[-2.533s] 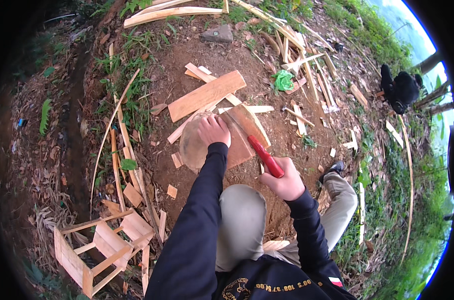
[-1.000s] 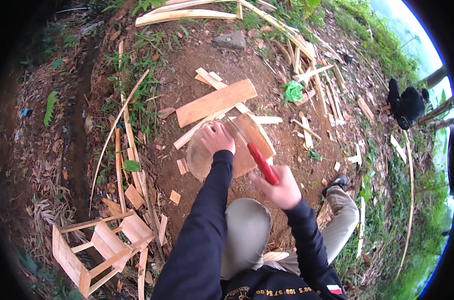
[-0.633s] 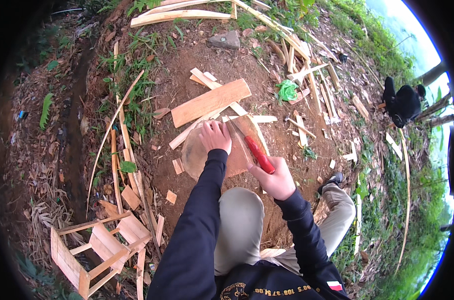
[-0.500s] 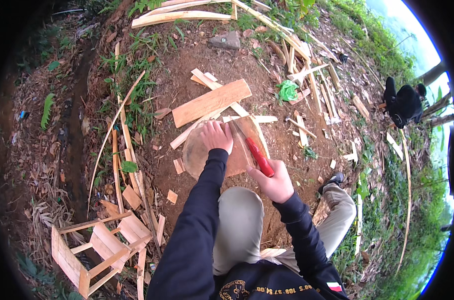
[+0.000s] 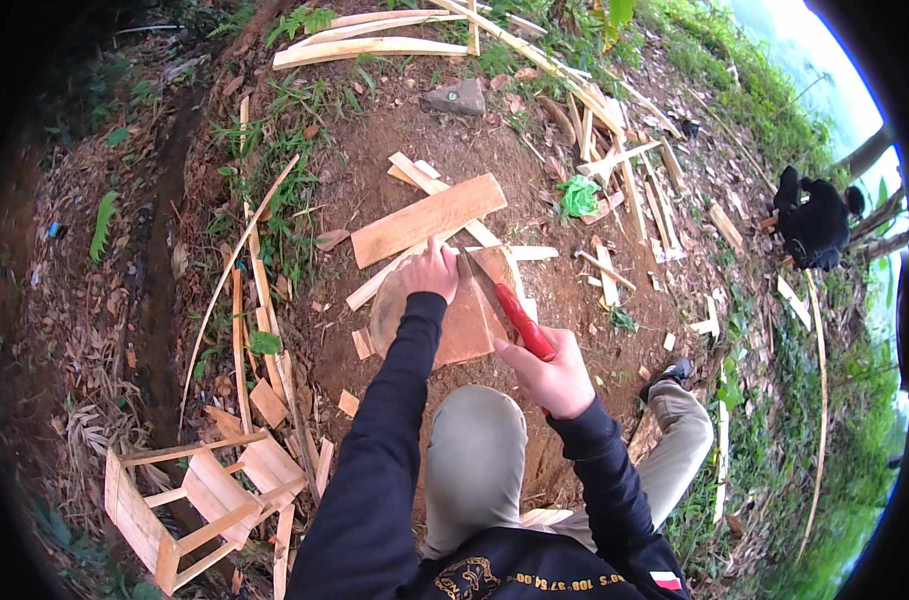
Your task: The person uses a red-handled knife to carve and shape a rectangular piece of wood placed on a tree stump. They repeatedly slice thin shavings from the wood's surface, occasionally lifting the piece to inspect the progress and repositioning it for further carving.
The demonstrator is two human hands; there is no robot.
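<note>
Wood piece [image 5: 472, 305] on the stump lies between left hand [image 5: 432, 272] and right hand [image 5: 553, 376].

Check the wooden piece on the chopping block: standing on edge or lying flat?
Standing on edge: the wooden piece rises from the round block, the left hand steadies its top, and the right hand sets the red-handled blade against it.

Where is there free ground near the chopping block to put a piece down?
Bare soil lies left of the round block, up to the grass, and right of it toward the hammer. Beyond the wide plank, offcuts crowd the ground.
</note>
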